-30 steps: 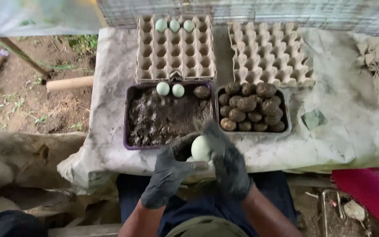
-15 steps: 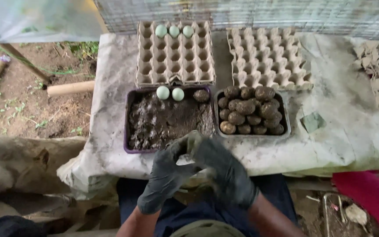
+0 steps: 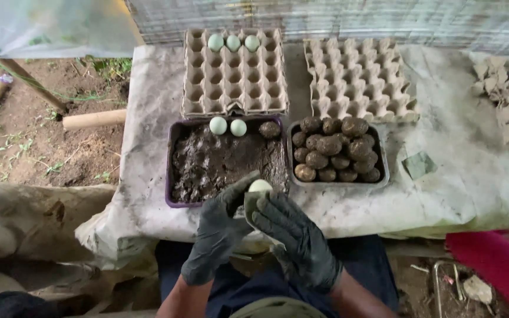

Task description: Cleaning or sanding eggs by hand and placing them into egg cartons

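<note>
Resting between two dark rubbery gloves, a smooth pale egg [image 3: 260,186] sits at the near edge of the purple tray [image 3: 171,171] of wet, lumpy mud. The left hand [image 3: 219,232] and right hand [image 3: 293,235] cup it, fingers curled closed around its sides. Beyond lie mud-coated eggs [image 3: 334,156] in a tub and dimpled pulp cartons [image 3: 234,76]

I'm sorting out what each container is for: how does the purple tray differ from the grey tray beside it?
The purple tray holds loose dark mud with two pale eggs at its far edge; the grey tray is piled with mud-coated eggs. The purple tray looks wider and its contents lie flat, while the grey tray's load is heaped. Both sit side by side on the cloth-covered table, in front of cardboard egg cartons.
</note>
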